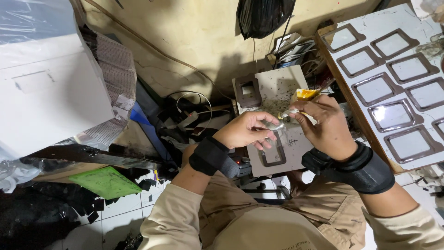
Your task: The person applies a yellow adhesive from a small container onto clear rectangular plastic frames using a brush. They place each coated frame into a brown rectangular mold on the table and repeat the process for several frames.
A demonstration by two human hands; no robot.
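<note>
Your left hand (pixel 245 131) pinches a small clear piece (pixel 274 125) just above the dark frame (pixel 274 153) lying on the small work board (pixel 296 143). Your right hand (pixel 326 125), just right of that frame, is closed on a thin brush (pixel 292 111) touching the clear piece. A yellow glue pot (pixel 305 94) sits beyond the frame.

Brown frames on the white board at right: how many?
8 on the white board: a left column of four, a right column of four, the lowest right one cut by the picture edge; more may lie out of view.
</note>
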